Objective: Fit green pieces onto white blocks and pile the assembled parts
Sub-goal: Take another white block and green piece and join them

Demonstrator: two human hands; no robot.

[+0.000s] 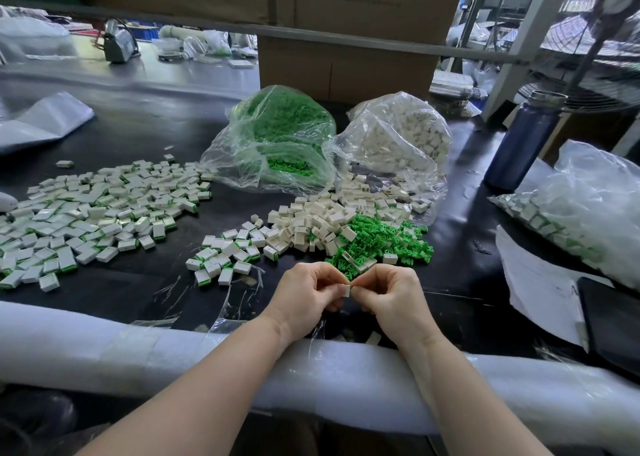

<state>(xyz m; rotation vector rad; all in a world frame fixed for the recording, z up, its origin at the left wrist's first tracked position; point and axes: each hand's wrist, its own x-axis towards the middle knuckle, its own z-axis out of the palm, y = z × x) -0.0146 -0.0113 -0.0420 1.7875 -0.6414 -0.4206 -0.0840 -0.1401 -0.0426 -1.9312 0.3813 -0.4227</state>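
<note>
Both hands meet near the table edge — left hand (310, 291) and right hand (388, 294) pinch one white block (345, 290), fitting step underway. Next: toss it left onto the finished pile (97, 213). Beyond, loose green pieces (381, 244) and white blocks (322, 218) — bags behind.

White block (345, 290) pinched between both hands' fingertips.

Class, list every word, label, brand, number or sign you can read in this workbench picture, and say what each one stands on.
No text can be read.
Cardboard box: a faint printed line on its face, too blurred to read.
White paper sheet: a faint mark near its right edge, too unclear to read.
Blue bottle: no label showing.
White block held between the left hand and right hand: no print visible.
</note>
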